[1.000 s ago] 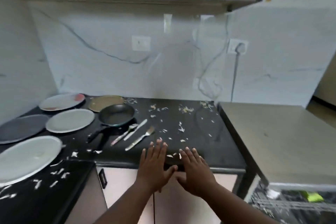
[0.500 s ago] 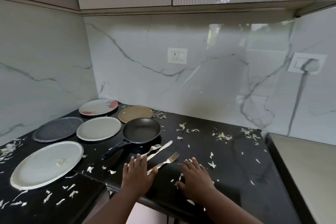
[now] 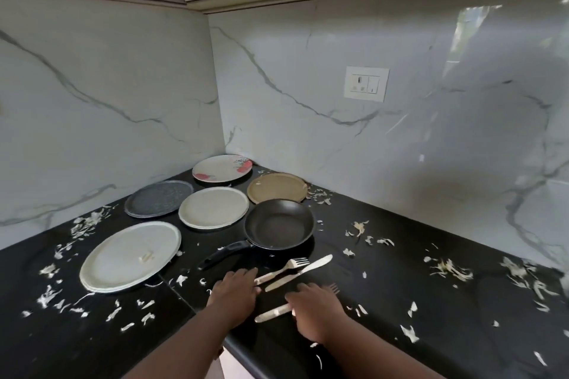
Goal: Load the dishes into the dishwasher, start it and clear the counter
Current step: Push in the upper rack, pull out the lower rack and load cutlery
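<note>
My left hand (image 3: 235, 292) lies flat, fingers straight, on the black counter (image 3: 400, 292), fingertips at the handle of a silver fork (image 3: 284, 268). My right hand (image 3: 317, 306) is palm down over a second fork (image 3: 278, 311); can't tell if it grips it. A knife (image 3: 300, 272) lies between the forks. Black frying pan (image 3: 278, 224) just behind, five plates left of it. White scraps litter the counter; marble-look walls, a socket (image 3: 366, 83).
</note>
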Demonstrator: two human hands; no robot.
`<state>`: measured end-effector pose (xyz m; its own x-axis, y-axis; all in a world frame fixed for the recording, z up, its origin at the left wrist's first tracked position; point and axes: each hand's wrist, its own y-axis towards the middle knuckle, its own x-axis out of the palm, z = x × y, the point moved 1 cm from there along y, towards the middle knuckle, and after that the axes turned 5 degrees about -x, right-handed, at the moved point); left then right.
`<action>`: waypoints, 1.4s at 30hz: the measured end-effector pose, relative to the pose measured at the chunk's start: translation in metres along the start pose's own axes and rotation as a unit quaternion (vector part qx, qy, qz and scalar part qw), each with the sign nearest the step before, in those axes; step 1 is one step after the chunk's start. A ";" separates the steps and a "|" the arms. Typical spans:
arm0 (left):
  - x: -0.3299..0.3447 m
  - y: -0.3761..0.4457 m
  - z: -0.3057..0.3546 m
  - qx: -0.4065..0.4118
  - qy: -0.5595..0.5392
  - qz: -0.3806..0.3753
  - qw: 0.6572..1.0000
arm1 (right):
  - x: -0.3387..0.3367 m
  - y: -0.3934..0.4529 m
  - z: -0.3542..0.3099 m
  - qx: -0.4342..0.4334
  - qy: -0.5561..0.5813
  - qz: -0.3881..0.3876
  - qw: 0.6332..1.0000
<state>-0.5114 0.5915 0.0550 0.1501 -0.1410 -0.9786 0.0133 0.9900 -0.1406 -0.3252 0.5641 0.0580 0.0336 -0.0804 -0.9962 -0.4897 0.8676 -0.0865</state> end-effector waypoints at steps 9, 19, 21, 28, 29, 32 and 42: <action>0.009 0.027 0.008 0.037 -0.002 0.021 0.999 | -0.008 0.019 -0.004 0.022 -0.069 0.014 0.997; -0.011 0.022 0.013 0.073 -0.277 0.014 0.958 | -0.041 -0.025 -0.024 0.205 0.005 0.110 0.973; -0.018 0.009 0.039 0.064 -0.401 -0.032 0.913 | -0.046 -0.045 -0.025 0.244 0.024 0.132 0.961; -0.022 -0.087 0.143 0.063 -0.641 -0.302 0.703 | -0.060 -0.148 -0.044 0.274 -0.091 0.314 0.905; -0.020 -0.104 0.154 0.056 -0.652 -0.338 0.677 | -0.057 -0.165 -0.046 0.267 -0.100 0.318 0.904; -0.013 -0.159 0.188 0.041 -0.647 -0.412 0.640 | -0.045 -0.229 -0.051 0.319 -0.095 0.277 0.901; 0.046 -0.409 0.309 0.150 -0.563 -0.405 0.705 | -0.015 -0.488 -0.104 0.592 0.237 0.345 0.689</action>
<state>-0.2046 0.1829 0.1142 0.6603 -0.7321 0.1673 0.7282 0.5696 -0.3811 -0.1775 0.0914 0.1162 -0.2766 0.6432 -0.7140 0.8167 0.5489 0.1782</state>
